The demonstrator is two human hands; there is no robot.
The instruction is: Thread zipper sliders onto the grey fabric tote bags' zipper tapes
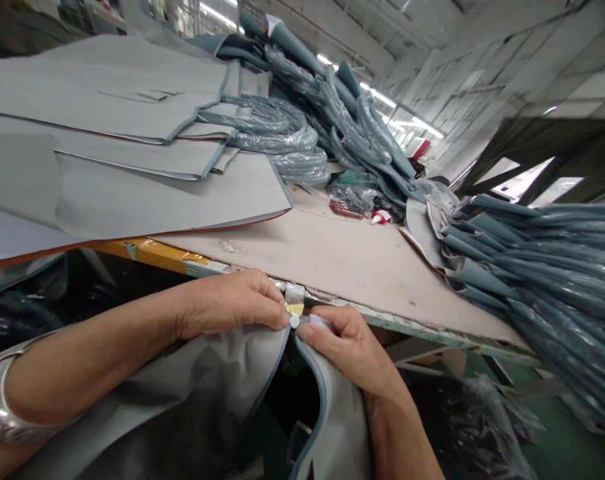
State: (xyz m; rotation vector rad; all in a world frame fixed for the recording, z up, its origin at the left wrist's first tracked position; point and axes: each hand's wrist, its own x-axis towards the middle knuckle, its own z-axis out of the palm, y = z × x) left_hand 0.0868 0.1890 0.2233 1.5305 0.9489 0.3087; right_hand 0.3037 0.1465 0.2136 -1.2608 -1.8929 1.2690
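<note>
A grey sheet of material (202,387) with blue bound edges hangs below the table's front edge. My left hand (237,303) pinches its edge, thumb and fingers pressed together. Just to the right, my right hand (345,340) grips another edge of the same grey material. Between my fingertips sits a small round white piece (295,321), close to the table rim; whether it is fixed to the cloth I cannot tell. A yellow and silvery patch (295,300) on the table edge lies right behind it. Below my hands the two blue edges part around a dark gap.
Large grey sheets (132,93) lie stacked on the table's left. Blue plastic-wrapped bundles (292,127) pile up behind, with more bundles (557,267) at right. A red-and-white small bottle (381,217) and a reddish-brown object (346,209) lie on the tabletop (332,260).
</note>
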